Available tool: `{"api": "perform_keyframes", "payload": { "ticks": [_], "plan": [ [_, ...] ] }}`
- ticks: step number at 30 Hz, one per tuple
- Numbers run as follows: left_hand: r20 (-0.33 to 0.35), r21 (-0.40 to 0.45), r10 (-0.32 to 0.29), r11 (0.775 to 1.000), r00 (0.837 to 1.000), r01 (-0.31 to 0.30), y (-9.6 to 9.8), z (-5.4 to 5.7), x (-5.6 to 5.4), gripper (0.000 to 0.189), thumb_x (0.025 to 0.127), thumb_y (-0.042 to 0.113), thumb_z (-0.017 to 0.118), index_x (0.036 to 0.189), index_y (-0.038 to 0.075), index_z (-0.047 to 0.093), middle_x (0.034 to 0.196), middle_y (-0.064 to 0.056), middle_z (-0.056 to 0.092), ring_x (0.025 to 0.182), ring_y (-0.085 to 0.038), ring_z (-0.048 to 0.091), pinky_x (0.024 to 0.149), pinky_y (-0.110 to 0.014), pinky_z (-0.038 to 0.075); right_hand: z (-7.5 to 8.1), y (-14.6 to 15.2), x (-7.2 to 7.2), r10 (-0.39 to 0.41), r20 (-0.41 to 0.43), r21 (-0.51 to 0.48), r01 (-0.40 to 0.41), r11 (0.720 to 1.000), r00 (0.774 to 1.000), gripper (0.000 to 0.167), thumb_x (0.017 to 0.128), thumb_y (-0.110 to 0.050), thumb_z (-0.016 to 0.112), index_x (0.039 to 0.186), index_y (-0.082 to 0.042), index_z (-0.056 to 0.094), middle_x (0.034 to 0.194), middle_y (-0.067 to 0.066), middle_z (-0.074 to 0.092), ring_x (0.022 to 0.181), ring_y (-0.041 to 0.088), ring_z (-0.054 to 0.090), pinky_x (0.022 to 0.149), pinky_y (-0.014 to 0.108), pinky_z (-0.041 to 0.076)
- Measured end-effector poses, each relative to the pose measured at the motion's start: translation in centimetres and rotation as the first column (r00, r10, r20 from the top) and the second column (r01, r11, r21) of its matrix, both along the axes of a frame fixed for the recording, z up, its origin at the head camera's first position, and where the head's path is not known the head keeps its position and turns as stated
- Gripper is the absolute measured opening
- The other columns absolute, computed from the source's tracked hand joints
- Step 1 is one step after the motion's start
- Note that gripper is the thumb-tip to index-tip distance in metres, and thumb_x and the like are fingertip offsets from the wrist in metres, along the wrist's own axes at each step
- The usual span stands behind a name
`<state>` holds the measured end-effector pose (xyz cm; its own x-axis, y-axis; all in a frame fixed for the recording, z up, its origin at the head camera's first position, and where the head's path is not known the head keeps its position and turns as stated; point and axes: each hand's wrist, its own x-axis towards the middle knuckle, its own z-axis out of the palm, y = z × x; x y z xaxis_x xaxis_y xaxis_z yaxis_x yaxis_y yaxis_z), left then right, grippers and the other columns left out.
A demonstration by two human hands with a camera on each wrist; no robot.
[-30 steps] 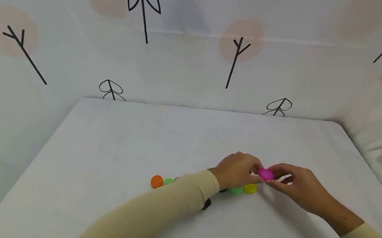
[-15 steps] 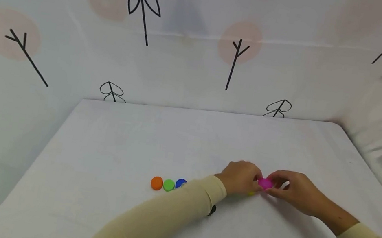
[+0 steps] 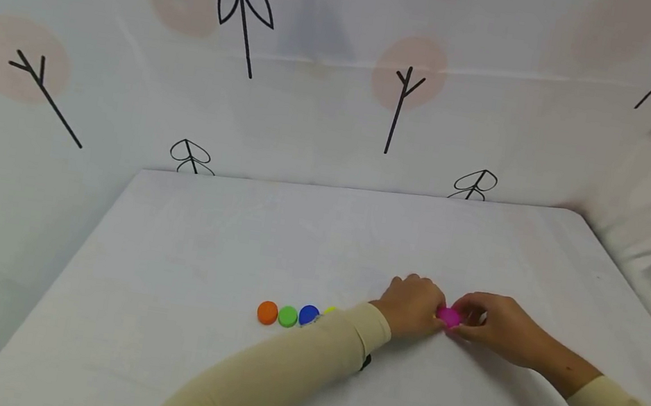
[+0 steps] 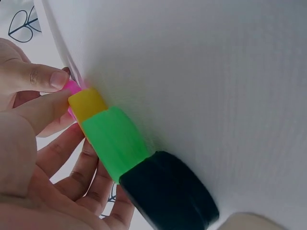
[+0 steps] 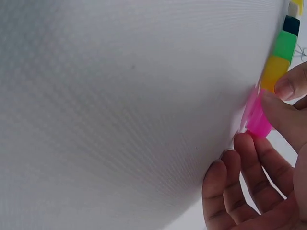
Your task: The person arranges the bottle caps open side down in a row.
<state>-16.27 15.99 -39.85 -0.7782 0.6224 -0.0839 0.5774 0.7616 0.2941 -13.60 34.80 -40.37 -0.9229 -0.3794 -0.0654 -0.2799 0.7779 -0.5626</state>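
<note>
A short, bright pink cylinder [image 3: 449, 317] sits low over the white table between both hands. The right hand [image 3: 499, 326] pinches its right side between thumb and fingers. From the other side, the left hand [image 3: 411, 306] holds its left edge, thumb right at the seam with the neighbouring yellow cylinder [image 4: 87, 104]. Beside the yellow one, in the left wrist view, a green cylinder [image 4: 115, 142] and a black cylinder [image 4: 168, 189] stand side by side in a row. The left hand and sleeve hide these from the head view.
The row's left end shows an orange disc [image 3: 267, 313], a light green disc [image 3: 287, 316], a blue disc [image 3: 309, 314] and part of a yellow disc [image 3: 331, 309]. The white table [image 3: 201, 233] meets a patterned cloth backdrop [image 3: 313, 117] behind.
Both hands have lowered the pink cylinder toward the table, in line with the row. The left forearm has shifted slightly right, uncovering the blue disc and part of a yellow one.
</note>
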Motion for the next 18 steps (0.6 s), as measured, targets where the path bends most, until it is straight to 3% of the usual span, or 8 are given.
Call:
{"api": "perform_keyframes", "payload": {
  "ticks": [5,8,10,14,18],
  "plan": [
    [-0.042,-0.054,-0.009,0.998,0.999,0.007,0.1,0.4,0.4,0.022,0.094,0.036,0.067,0.075,0.025,0.067,0.073,0.011,0.055,0.074,-0.009,0.048,0.066,-0.027,0.035,-0.2,-0.2,0.0,0.002,-0.010,0.005,-0.002,1.000,1.000,0.023,0.079,-0.017,0.084,0.097,-0.011,0.071,0.083,-0.007,0.063,0.079,0.007,0.054,0.066,0.021,0.048],
    [-0.073,-0.102,-0.018,0.995,0.997,0.011,-0.2,0.8,0.6,0.021,0.095,0.039,0.064,0.080,0.025,0.066,0.077,0.010,0.058,0.076,-0.009,0.051,0.068,-0.028,0.038,-0.3,-0.4,-0.1,0.004,-0.020,0.021,-0.003,1.000,1.000,0.025,0.078,-0.016,0.085,0.098,-0.010,0.071,0.082,-0.006,0.062,0.078,0.009,0.054,0.066,0.021,0.048],
    [-0.094,-0.125,-0.026,0.992,0.995,0.014,-0.6,1.2,0.7,0.020,0.096,0.044,0.062,0.094,0.026,0.070,0.088,0.010,0.064,0.083,-0.009,0.056,0.074,-0.028,0.042,-0.3,-0.5,0.0,-0.002,-0.020,0.046,0.003,0.999,1.000,0.029,0.078,-0.018,0.085,0.101,-0.009,0.070,0.082,-0.006,0.061,0.078,0.010,0.053,0.065,0.020,0.048],
    [-0.168,-0.123,-0.041,0.992,0.985,0.020,-2.5,2.7,1.1,0.046,0.097,0.057,0.054,0.132,0.027,0.063,0.124,0.008,0.066,0.114,-0.011,0.060,0.097,-0.033,0.048,0.2,-0.5,0.2,-0.015,0.012,0.136,0.014,0.991,1.000,0.052,0.076,-0.026,0.087,0.119,-0.004,0.066,0.087,-0.003,0.061,0.080,0.012,0.054,0.065,0.021,0.049],
    [-0.281,-0.111,-0.024,0.994,0.959,-0.008,-5.8,4.5,1.7,0.062,0.099,0.064,0.042,0.151,0.031,0.043,0.151,0.004,0.050,0.142,-0.018,0.044,0.118,-0.055,0.031,1.2,0.0,0.7,-0.030,0.036,0.200,0.022,0.980,0.999,0.067,0.078,-0.033,0.085,0.133,-0.006,0.058,0.099,0.003,0.064,0.089,0.017,0.059,0.070,0.031,0.056]
  ]
}}
